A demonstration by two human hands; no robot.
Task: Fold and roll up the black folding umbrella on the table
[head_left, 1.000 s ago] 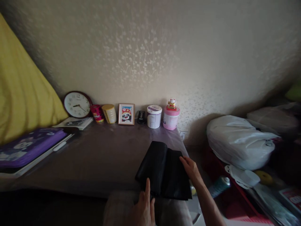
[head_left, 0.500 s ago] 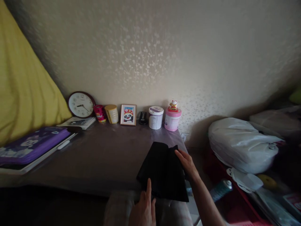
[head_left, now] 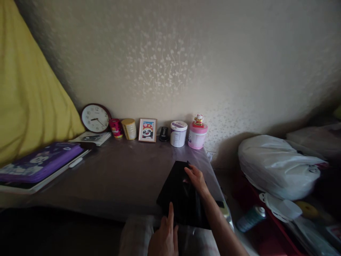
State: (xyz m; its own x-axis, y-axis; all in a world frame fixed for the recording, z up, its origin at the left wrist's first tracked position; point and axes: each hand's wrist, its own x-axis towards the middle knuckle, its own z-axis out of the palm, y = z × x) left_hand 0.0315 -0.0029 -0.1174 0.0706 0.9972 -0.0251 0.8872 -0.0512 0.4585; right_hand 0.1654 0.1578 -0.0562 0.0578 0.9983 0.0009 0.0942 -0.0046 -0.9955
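Note:
A flat black piece, folded down its length like cloth or a thin bag, lies at the front right of the table, partly over my lap. I cannot make out its exact kind. My right hand pinches its upper right flap, which is folded over toward the middle. My left hand grips the lower edge, with its index finger stretched along the top and the thumb below. The right forearm hides part of the right side.
Along the wall on the grey table stand a clock, a red can, a yellow-lidded tub, a panda picture and two tubs. A purple case lies left. Beside the table are a spray can and a white bag.
My right hand has moved left and a little up, folding the right flap of the black piece inward. My left hand stays near the lower edge. The view has shifted slightly.

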